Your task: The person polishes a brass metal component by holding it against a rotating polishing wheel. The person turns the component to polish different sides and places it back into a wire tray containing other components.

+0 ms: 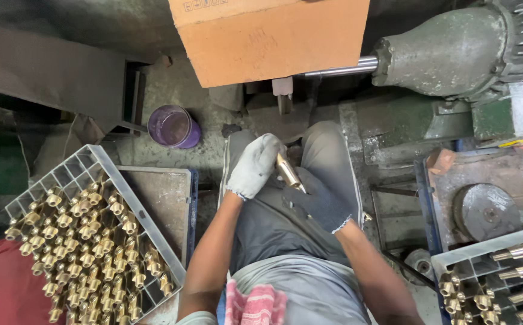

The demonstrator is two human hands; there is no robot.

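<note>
Two gloved hands show at the centre: the left hand point(254, 165) in a white knit glove and the right hand point(318, 201) in a dark one. Between them is one brass tube-shaped fitting point(288, 173). Two grey plastic grid crates hold brass fittings too many to count: one crate point(96, 159) at eight o'clock, one crate point(484, 247) at four o'clock. One purple plastic cup point(174, 127) stands at eleven o'clock, one brown cardboard box point(270, 36) at twelve.

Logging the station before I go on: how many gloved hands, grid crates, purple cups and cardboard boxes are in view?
Gloved hands: 2, left hand in white, right hand in dark, both on one brass part
Grid crates: 2
Purple cups: 1
Cardboard boxes: 1
Total: 6
</note>
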